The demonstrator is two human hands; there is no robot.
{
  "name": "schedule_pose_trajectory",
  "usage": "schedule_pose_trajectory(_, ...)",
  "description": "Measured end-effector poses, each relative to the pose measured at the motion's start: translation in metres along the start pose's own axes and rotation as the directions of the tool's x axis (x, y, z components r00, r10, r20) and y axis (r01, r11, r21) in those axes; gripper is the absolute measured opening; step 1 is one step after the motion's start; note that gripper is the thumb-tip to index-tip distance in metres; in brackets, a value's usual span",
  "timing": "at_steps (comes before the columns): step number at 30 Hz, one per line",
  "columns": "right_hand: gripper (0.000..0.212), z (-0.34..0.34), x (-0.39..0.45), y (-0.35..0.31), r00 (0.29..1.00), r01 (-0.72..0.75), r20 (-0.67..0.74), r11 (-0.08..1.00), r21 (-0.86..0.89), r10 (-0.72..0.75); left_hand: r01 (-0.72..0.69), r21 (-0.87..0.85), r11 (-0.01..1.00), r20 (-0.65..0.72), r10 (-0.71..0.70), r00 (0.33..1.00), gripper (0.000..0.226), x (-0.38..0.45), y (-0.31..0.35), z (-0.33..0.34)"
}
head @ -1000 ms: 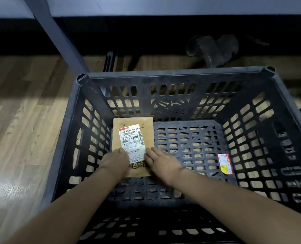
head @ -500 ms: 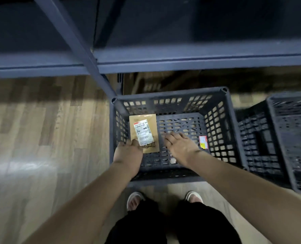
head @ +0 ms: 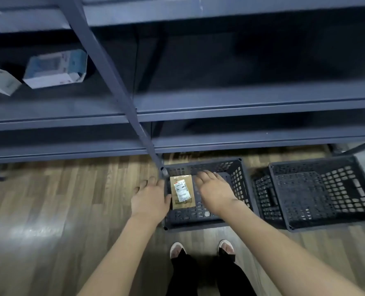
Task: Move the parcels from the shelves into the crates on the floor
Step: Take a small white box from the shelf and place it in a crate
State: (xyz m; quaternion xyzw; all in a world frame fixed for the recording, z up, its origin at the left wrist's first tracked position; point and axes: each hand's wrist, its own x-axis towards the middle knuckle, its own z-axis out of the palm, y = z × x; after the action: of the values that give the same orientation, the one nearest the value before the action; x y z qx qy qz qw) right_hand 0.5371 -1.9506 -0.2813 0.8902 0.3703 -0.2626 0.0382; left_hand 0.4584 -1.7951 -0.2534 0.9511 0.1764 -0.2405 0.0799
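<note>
A flat brown parcel (head: pixel 182 192) with a white label lies on the bottom of the dark plastic crate (head: pixel 240 180) on the floor. Both of my hands hover above that crate, empty, with relaxed fingers. My left hand (head: pixel 149 198) is over the crate's left rim, and my right hand (head: pixel 214 191) is over its middle, just right of the parcel. On the shelf at the upper left sit a white and blue box parcel (head: pixel 56 69) and a white box (head: pixel 0 82) cut off by the frame edge.
A second dark crate (head: pixel 318 191) stands on the floor to the right, holding nothing visible. A grey shelf upright (head: pixel 111 82) slants down to the first crate's back left corner. My shoes (head: pixel 202 248) stand on the wooden floor just before the crate.
The view has risen away from the crate, bringing the shelves into sight. Both hands have let go of the brown parcel and lifted off it; it stays in the crate.
</note>
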Motion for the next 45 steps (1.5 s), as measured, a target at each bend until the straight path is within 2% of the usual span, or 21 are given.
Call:
schedule_pose_trajectory(6,0.061,-0.055,-0.047,-0.036,0.967,-0.049,-0.226,0.958,0.284,0.116,-0.037,-0.181,0.983,-0.212,-0.002,0.977,0.042,-0.057,-0.002,-0.052)
schedule_pose_trajectory(8,0.06,-0.064,-0.062,-0.043,0.95,-0.051,-0.275,0.945,0.324,0.146,-0.064,-0.206,0.977,-0.283,0.003,0.959,0.04,-0.069,0.001,-0.066)
schedule_pose_trajectory(11,0.064,-0.076,-0.08,-0.045,0.941,-0.055,-0.293,0.934,0.354,0.167,-0.112,-0.197,0.974,-0.313,0.046,0.949,0.043,-0.076,0.005,-0.079)
schedule_pose_trajectory(16,0.064,-0.105,-0.099,-0.026,0.932,-0.051,-0.324,0.945,0.324,0.162,-0.167,-0.214,0.962,-0.323,0.092,0.942,0.043,-0.073,0.017,-0.106)
schedule_pose_trajectory(20,0.063,-0.138,-0.1,0.004,0.906,-0.031,-0.394,0.953,0.301,0.154,-0.164,-0.219,0.962,-0.395,0.066,0.916,0.042,-0.062,0.032,-0.139)
schedule_pose_trajectory(29,0.061,-0.224,-0.08,0.047,0.823,0.048,-0.559,0.968,0.245,0.101,-0.144,-0.19,0.971,-0.589,0.005,0.808,0.044,-0.052,0.043,-0.222)
schedule_pose_trajectory(34,0.06,-0.275,-0.053,0.048,0.763,0.097,-0.645,0.977,0.188,0.049,-0.162,-0.272,0.948,-0.65,-0.057,0.758,0.041,-0.029,0.036,-0.264)
schedule_pose_trajectory(39,0.058,-0.337,-0.011,0.041,0.713,0.122,-0.701,0.98,0.159,0.024,-0.224,-0.269,0.937,-0.698,-0.029,0.715,0.044,0.011,0.026,-0.327)
schedule_pose_trajectory(45,0.058,-0.424,0.036,0.049,0.665,0.116,-0.747,0.986,0.117,0.01,-0.227,-0.269,0.936,-0.728,-0.043,0.684,0.049,0.07,0.017,-0.418)
